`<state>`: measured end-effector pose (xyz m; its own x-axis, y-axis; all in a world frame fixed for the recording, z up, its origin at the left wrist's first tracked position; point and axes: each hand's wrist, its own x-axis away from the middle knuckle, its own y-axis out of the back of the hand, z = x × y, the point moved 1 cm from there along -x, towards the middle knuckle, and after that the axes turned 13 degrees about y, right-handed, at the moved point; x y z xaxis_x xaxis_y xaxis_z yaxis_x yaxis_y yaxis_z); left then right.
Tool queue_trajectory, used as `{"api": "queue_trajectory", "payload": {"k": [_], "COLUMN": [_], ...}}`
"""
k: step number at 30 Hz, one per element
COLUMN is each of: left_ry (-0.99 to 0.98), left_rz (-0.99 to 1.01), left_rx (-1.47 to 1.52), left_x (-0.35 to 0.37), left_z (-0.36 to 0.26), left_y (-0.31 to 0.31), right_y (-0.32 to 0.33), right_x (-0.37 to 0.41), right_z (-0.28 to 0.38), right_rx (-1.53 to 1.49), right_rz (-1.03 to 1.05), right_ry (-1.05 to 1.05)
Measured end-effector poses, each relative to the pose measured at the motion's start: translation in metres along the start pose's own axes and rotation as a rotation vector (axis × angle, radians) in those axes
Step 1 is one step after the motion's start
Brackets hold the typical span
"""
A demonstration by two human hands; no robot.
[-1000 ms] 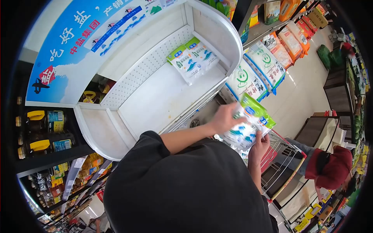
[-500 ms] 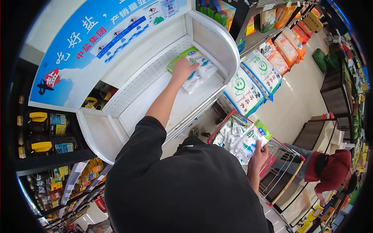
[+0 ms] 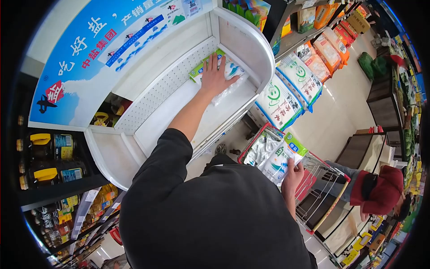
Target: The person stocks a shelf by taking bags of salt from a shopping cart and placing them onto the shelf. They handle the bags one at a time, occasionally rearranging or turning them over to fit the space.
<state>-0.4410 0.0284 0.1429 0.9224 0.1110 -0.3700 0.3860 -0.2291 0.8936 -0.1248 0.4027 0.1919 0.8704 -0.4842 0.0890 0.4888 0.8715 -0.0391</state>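
Note:
My left hand (image 3: pixel 215 78) rests with fingers spread on the green-and-white packets (image 3: pixel 233 69) lying at the right end of the white display shelf (image 3: pixel 168 110). At the lower right, my right hand (image 3: pixel 292 177) grips a green-and-white packet (image 3: pixel 280 161) by its side, thumb and fingers around the edge. That packet is tilted above the shopping cart (image 3: pixel 320 190), where several more white packets (image 3: pixel 259 150) lie. My fingers partly cover both the shelf packets and the held one.
Large rice bags (image 3: pixel 280 102) stand right of the shelf on the floor. Oil bottles (image 3: pixel 53 145) fill a rack at the left. A person in a red shirt (image 3: pixel 380 188) stands beyond the cart. The shelf's raised side wall (image 3: pixel 251 40) curves beside the packets.
My left hand has opened from a curled pose and now lies flat with fingers spread on the packets. The held packet and my right hand have shifted slightly left and down.

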Motion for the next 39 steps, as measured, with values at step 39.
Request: {"api": "queue_trajectory", "payload": {"k": [39], "left_ry": [0.829], "left_rz": [0.534], "left_rx": [0.753], "left_x": [0.019], "left_z": [0.058], "left_y": [0.07], "right_y": [-0.034], "right_x": [0.004], "right_z": [0.005], "right_rx": [0.036], "right_rz": [0.325], "right_ry": [-0.013]}}
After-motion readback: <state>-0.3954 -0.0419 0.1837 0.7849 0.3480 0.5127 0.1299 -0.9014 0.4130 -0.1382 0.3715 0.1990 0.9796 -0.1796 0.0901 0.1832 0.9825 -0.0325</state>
